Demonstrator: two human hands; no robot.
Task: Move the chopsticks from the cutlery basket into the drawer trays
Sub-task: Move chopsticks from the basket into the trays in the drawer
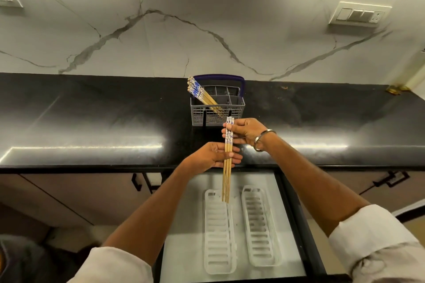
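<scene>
Chopsticks (227,163), a small bundle of about three, held upright-looking in the frame just in front of the cutlery basket (217,108), patterned white-and-blue ends toward the basket, bare wooden tips hanging over the open drawer (179,225) below. Right hand (245,132) just in front of the basket, fingers curled round the patterned upper ends, pinching them together. Left hand (212,156) a little nearer than the basket's front edge, palm turned up, fingers fairly straight and close together behind the wooden middle of the bundle, thumb laid across the sticks. Metal bangle (262,141) on the right wrist.

More chopsticks (202,95) left in the basket, leaning out over its left rim from a front compartment. Basket grey with a dark blue handle, standing on the black counter (92,122) near the marble wall.

Beneath the counter edge, in front of the basket, two white slotted trays (218,236) side by side in the drawer, close together, both lying lengthwise. Bundle tips above the far end of the left tray.
</scene>
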